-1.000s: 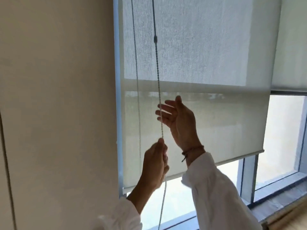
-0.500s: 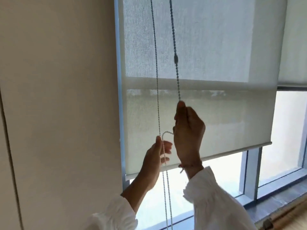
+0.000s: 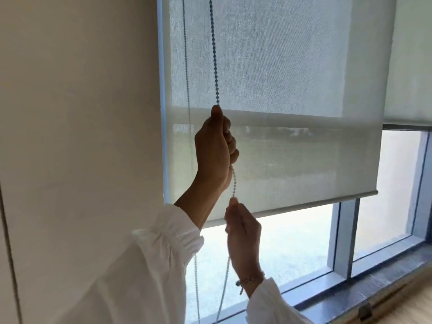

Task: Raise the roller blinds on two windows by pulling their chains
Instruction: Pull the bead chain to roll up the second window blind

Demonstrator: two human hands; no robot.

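Note:
A translucent pale roller blind (image 3: 304,90) covers the upper part of the left window, and its bottom rail (image 3: 304,204) slants across the middle of the pane. The bead chain (image 3: 214,54) hangs in front of the blind near its left edge, with a second strand (image 3: 185,54) further left. My left hand (image 3: 215,148) is raised and closed on the front strand. My right hand (image 3: 243,235), with a bracelet at the wrist, grips the same strand just below the rail. A second blind (image 3: 411,66) at the right hangs with its bottom edge higher up.
A plain beige wall (image 3: 77,136) fills the left half of the view. A grey window mullion (image 3: 346,242) separates the two panes. The sill (image 3: 350,291) runs along the bottom right, with a wooden strip below it.
My right hand has pulled the chain down from above my left hand to below the rail. My left hand has gone up and gripped the strand higher. The bottom rail sits slightly higher.

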